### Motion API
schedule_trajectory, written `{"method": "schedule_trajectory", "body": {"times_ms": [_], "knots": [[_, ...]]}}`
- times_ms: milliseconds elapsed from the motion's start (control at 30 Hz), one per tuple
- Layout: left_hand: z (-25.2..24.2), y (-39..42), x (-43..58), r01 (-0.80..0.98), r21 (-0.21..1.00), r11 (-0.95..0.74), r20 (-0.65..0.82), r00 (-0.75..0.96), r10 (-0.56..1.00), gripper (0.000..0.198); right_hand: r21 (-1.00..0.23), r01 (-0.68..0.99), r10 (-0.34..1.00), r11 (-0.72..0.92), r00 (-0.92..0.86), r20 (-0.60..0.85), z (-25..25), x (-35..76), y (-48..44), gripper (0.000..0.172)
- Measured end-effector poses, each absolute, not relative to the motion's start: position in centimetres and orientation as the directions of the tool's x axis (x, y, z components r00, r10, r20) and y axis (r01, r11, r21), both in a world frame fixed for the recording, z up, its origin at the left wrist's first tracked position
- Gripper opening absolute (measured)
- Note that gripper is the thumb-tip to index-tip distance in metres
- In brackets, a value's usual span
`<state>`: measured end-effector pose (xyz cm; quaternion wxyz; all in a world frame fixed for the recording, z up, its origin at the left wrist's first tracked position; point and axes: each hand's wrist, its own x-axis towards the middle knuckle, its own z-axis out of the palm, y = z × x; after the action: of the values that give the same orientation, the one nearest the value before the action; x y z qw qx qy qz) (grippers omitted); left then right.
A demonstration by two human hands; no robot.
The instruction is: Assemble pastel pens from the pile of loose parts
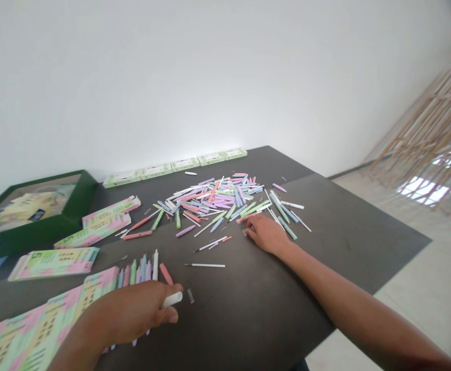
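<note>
My left hand is at the bottom left, shut on a white pen barrel whose end sticks out past my fingers. Just beyond it, a row of pastel pens lies side by side on printed pink-and-green card packaging. My right hand rests on the dark table with its fingers at the near edge of a loose heap of pastel pens and pen parts. A small grey pen part lies by its fingertips, and nothing shows in its grip.
A dark green open box sits at the far left, with more pink-and-green cards next to it. Small pale green boxes line the table's back edge. Beyond the right edge are a pale floor and a wooden lattice.
</note>
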<state>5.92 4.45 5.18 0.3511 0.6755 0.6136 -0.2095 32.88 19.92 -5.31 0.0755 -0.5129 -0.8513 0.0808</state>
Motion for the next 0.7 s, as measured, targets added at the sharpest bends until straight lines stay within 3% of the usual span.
{"method": "schedule_trajectory", "body": {"times_ms": [233, 533, 700], "knots": [[5.5, 4.3, 6.0, 0.98, 0.201, -0.01, -0.707, 0.152, 0.691, 0.043, -0.088, 0.818, 0.822, 0.568, -0.57, 0.011, -5.8, 31.3, 18.4, 0.019], [5.1, 4.0, 5.7, 0.975, 0.222, -0.021, -0.671, 0.168, 0.722, 0.041, -0.187, 0.603, 0.613, 0.775, -0.79, -0.006, -6.0, 32.4, 13.7, 0.015], [5.1, 4.1, 6.0, 0.98, 0.198, -0.026, -0.68, 0.157, 0.716, 0.045, -0.199, 0.592, 0.607, 0.781, -0.794, 0.023, -6.3, 31.2, 12.0, 0.015]]}}
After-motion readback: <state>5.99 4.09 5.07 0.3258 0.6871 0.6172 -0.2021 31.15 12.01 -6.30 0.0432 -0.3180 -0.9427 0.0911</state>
